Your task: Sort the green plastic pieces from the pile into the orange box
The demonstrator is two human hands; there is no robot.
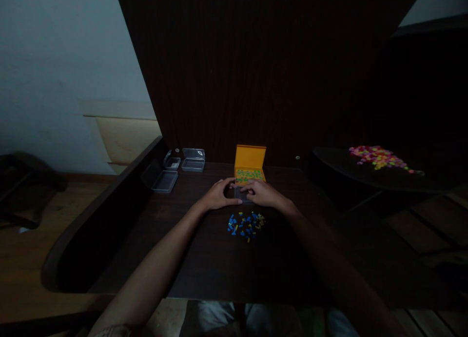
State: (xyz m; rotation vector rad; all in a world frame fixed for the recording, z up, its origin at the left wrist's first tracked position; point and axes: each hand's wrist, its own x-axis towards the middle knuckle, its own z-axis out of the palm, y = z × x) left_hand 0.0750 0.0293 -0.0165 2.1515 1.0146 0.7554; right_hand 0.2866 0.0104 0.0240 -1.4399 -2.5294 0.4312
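Note:
A small clear plastic box (239, 194) lies on the dark tabletop between my two hands. My left hand (218, 195) is curved round its left side, thumb at the near edge and fingers at the far edge. Over the right part of the box, my right hand (262, 193) has its fingers bent down and drawn together; whatever they hold is too small to make out. Just beyond stands an opened orange case (250, 156) with small green pieces (249, 174) in its base. Nearer my body lies a loose scatter of small blue and yellow pieces (245, 225).
Open clear boxes (165, 182) (193, 165) stand at the back left, with a smaller one (173, 163) beside them. A raised side panel (106, 212) bounds the table on the left. Many pink and yellow bits (380, 157) are heaped on a dark surface at the right.

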